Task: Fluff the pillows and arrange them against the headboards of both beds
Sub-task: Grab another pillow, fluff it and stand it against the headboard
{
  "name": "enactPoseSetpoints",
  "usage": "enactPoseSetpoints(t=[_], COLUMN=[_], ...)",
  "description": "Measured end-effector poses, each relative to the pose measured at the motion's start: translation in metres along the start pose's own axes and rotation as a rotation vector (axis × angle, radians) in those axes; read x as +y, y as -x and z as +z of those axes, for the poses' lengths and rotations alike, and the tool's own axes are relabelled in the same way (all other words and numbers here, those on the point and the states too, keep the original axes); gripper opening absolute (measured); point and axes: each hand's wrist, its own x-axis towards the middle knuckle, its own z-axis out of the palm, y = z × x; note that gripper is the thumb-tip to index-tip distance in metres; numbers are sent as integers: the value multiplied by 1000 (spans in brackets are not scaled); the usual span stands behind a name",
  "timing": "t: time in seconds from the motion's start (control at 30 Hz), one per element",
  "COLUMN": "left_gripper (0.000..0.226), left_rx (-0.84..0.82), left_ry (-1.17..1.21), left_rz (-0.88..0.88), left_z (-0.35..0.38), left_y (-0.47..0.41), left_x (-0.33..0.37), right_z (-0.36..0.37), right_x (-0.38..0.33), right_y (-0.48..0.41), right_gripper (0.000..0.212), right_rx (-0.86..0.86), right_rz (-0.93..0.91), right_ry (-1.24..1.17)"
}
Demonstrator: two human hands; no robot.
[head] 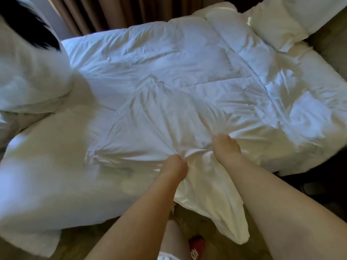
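The left hand [176, 167] and right hand [225, 145] sit side by side, bunching the near edge of a limp pillow [150, 117]. It stretches away from them across the bed [187, 51]. Another pillow [277, 25] lies far right.

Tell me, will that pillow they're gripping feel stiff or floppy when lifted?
Probably floppy: the pillow bunches into creases where the left hand and right hand grip it, and its loose end droops off the bed. Likely light, as it looks soft and thinly filled.
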Motion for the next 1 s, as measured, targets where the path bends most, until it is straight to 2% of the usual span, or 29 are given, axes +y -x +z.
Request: enactPoseSetpoints(t=[0.07, 0.27, 0.6, 0.7, 0.77, 0.87, 0.93, 1.0], left_gripper=[24, 19, 12, 7, 35, 85, 96, 91], left_rx=[4, -16, -46, -21, -17, -198, -315, -385], left_ry=[-62, -178, -367, -585, -836, -1082, -1147, -1141], left_rz=[53, 37, 226, 353, 480, 515, 451, 413], left_z=[-6, -20, -73, -82, -87, -93, -90, -85], left_y=[2, -33, -215, -275, -316, -363, -380, -384], left_x=[-2, 20, 154, 183, 193, 197, 190, 180], right_z=[-5, -18, -25, -18, -13, -4, 3, 11], right_x=[2, 17, 42, 42, 43, 54, 63, 68], right_y=[2, -33, -190, -244, -271, -293, -296, -292], right_gripper=[37, 34, 19, 25, 38, 75, 94, 102], right_rx=[4, -25, -116, -206, -303, -438, -508, -541], right_rz=[-40, -54, 157, 161, 163, 222, 263, 264], right_ry=[-25, -99, -337, -374, -310, -244, -249, -286])
